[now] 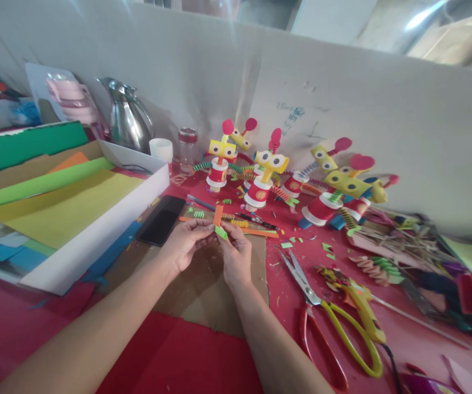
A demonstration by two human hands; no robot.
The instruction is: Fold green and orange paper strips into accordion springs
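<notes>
Above a brown cardboard sheet (pixel 203 290), my left hand (pixel 186 241) and my right hand (pixel 236 251) meet with fingertips pinched together. Between them are two paper strips, an orange strip (pixel 218 215) pointing up and a green strip (pixel 220 232) folded across its lower end. Both hands grip this pair of strips. Just beyond my fingers lie a yellow folded paper spring (pixel 240 223), a small green spring (pixel 199 214) and long orange strips (pixel 256 232). A black phone (pixel 162 219) rests left of my left hand.
Scissors (pixel 312 295) and a yellow glue gun (pixel 361 306) lie on the red table at right. Several paper-cup figures (pixel 259 191) stand at the back. A white box (pixel 137 210) of coloured paper is at left, with a metal jug (pixel 127 120) behind it.
</notes>
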